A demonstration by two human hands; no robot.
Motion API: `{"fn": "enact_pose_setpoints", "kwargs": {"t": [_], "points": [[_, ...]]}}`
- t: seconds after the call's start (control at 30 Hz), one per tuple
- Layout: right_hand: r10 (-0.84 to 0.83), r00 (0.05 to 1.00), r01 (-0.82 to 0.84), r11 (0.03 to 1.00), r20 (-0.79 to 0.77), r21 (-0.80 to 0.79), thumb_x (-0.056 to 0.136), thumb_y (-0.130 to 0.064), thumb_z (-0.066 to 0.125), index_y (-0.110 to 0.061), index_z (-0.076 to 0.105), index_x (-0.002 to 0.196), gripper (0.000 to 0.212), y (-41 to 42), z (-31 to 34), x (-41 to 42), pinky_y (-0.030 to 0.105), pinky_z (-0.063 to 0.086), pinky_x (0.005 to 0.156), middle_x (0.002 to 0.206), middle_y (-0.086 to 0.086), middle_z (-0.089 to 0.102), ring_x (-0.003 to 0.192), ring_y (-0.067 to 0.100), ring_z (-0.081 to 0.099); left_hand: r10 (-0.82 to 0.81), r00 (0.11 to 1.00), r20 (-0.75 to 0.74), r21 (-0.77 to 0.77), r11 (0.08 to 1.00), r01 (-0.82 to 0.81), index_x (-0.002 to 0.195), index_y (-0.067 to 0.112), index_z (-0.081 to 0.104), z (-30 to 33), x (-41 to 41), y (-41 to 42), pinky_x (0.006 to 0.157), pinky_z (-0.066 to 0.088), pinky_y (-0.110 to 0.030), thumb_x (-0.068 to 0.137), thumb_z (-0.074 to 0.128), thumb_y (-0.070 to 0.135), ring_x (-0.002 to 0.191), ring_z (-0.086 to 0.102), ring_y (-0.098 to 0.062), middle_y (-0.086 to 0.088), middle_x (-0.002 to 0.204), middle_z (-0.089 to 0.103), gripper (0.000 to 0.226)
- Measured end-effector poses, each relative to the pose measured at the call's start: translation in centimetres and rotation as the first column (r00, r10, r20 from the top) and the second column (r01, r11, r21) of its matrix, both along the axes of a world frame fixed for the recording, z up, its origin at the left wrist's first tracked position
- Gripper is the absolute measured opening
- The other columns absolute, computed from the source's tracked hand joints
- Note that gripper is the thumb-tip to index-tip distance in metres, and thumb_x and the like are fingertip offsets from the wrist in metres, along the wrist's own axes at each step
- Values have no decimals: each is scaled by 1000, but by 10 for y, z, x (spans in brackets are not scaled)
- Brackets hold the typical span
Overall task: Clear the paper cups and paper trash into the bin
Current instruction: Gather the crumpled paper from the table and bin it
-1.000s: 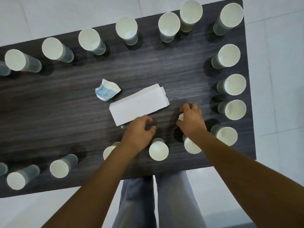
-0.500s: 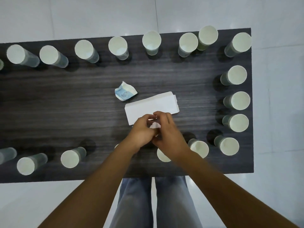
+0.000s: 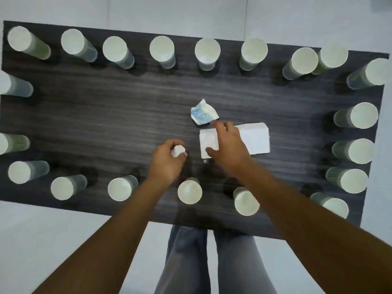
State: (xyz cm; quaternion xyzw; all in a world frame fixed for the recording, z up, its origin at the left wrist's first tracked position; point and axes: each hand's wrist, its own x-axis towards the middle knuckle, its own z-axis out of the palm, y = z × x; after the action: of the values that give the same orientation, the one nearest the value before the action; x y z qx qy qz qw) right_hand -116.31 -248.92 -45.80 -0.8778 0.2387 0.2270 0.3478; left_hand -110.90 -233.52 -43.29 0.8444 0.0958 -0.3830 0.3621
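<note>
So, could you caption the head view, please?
Left hand grips crumpled paper; right hand reaches toward blue wrapper.

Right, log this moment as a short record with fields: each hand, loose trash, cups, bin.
left hand: holds a crumpled white paper ball
right hand: fingers spread above the white box, reaching toward the blue-and-white wrapper
wrapper: crumpled, lying on the dark table
paper cups: upright, ringing the table's edges
bin: not in view
</note>
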Motion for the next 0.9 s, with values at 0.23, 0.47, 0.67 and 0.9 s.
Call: {"fn": "enact_pose_setpoints", "kwargs": {"t": [0.23,0.47,0.67,0.9], "points": [[151,986,-158,982,-70,-103,76,-13,77,-28,28,145,86,1,-35,83,48,35,105,154,9,19,137,35,20,-20,1000,18,4,1000,20,108,20,59,-19,24,44,76,47,-22,89,62,9,92,59,-14,-2,103,62,22],[294,933,-334,923,-210,-193,84,-7,67,-23,36,139,65,10,-61,102,53,37,104,150,10,20,134,41,22,-137,990,-10,37,990,137,116,16,59,-26,23,66,86,46,-22,91,60,12,100,57,-15,-2,112,61,25],[291,939,-324,926,-181,-195,84,-10,68,-23,43,135,58,17,-63,94,53,40,104,144,9,31,131,39,26,-121,992,-23,24,992,122,119,18,57,-23,25,83,91,46,-24,93,58,14,101,56,-13,0,114,59,27],[281,955,-292,944,-94,-150,85,-11,67,-20,40,137,60,47,-28,83,46,40,103,143,7,34,132,34,27,-48,999,14,30,998,48,118,19,57,1,26,100,92,48,-29,92,59,13,99,56,-14,1,109,60,26]]}}
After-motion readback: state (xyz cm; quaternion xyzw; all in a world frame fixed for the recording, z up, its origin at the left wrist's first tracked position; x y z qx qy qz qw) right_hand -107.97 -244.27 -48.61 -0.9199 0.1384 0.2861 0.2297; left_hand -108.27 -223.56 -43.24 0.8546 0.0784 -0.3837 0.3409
